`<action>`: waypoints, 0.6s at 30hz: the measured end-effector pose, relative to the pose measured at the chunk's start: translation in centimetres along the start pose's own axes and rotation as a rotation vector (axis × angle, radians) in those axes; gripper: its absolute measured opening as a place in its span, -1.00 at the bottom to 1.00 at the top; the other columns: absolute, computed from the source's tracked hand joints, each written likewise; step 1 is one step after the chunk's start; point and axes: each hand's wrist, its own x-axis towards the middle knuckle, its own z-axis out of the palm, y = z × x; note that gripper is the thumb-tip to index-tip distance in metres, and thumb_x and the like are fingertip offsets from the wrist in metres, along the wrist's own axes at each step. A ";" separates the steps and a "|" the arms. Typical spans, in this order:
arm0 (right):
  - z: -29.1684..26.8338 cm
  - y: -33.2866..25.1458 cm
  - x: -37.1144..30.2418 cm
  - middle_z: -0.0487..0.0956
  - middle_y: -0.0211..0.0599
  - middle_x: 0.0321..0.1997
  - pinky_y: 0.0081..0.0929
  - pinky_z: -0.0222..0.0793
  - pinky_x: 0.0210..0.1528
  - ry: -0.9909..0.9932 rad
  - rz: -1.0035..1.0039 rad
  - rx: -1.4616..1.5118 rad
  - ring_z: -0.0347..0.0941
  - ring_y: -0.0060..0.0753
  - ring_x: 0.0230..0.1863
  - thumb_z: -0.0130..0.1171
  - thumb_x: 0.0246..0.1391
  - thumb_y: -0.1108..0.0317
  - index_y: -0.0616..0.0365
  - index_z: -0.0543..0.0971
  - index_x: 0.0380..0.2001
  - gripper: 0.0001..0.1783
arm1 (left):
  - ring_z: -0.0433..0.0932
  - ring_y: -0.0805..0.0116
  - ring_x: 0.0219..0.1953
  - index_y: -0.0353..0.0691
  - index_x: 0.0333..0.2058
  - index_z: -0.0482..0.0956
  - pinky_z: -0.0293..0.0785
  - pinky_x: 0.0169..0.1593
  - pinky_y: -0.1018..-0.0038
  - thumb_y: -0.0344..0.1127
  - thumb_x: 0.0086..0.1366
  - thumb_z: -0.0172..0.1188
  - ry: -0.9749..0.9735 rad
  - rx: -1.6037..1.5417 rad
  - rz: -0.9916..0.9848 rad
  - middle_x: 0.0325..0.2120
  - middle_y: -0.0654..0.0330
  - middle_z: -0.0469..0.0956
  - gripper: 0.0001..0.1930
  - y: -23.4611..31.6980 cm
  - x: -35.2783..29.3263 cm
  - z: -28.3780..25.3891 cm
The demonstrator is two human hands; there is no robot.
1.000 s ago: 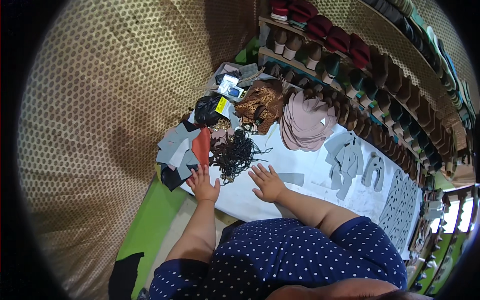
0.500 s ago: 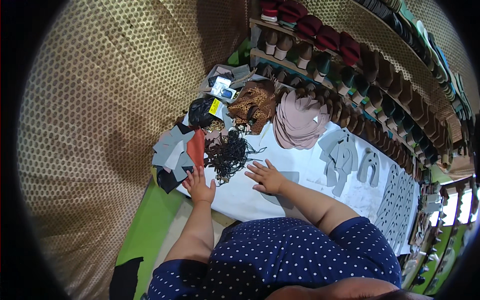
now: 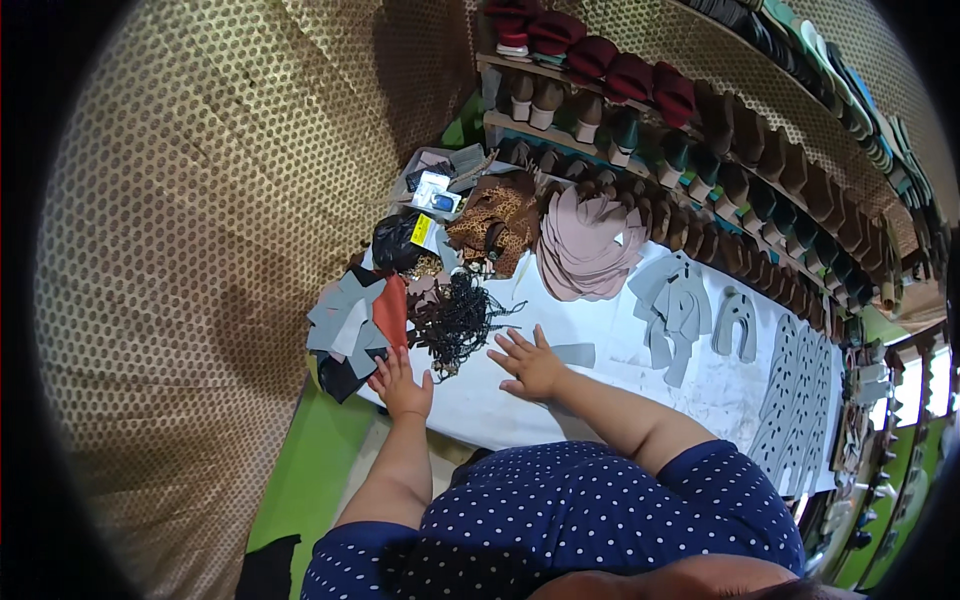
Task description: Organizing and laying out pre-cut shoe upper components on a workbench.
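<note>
My left hand (image 3: pixel 403 387) is open with fingers spread, at the near left edge of the white-covered table (image 3: pixel 490 410). Its fingertips are by a pile of grey, black and red-orange material pieces (image 3: pixel 350 315). Palm down, my right hand (image 3: pixel 528 366) has its fingers apart and holds nothing. Between and beyond the two hands lies a tangled heap of thin black braided straps (image 3: pixel 460 315). A flat grey piece (image 3: pixel 575 354) lies beside my right wrist, partly hidden by the forearm.
Farther back are leopard-print pieces (image 3: pixel 495 215), a black plastic bag (image 3: pixel 396 240) and a stack of pink cut pieces (image 3: pixel 592 245). Grey cut pieces (image 3: pixel 670 310) and perforated grey strips (image 3: pixel 795 400) lie to the right. Shelves of shoe lasts (image 3: pixel 705 170) line the back; patterned fabric (image 3: pixel 220 250) hangs left.
The view has shifted slightly, so the table items appear a little lower and left. Less of the grey piece shows by my right forearm. Both hands stay open.
</note>
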 end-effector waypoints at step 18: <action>1.1 -2.8 -1.4 -0.02 -0.22 0.61 0.41 -0.44 0.50 0.056 0.113 0.040 -0.26 -0.03 0.62 -0.06 0.24 -0.28 -0.17 0.10 0.49 -0.14 | -0.14 -0.09 0.53 0.02 0.46 0.07 -0.26 0.47 -0.15 0.07 0.27 0.15 -0.006 -0.020 0.003 0.50 0.09 -0.03 -0.16 0.2 0.2 -0.8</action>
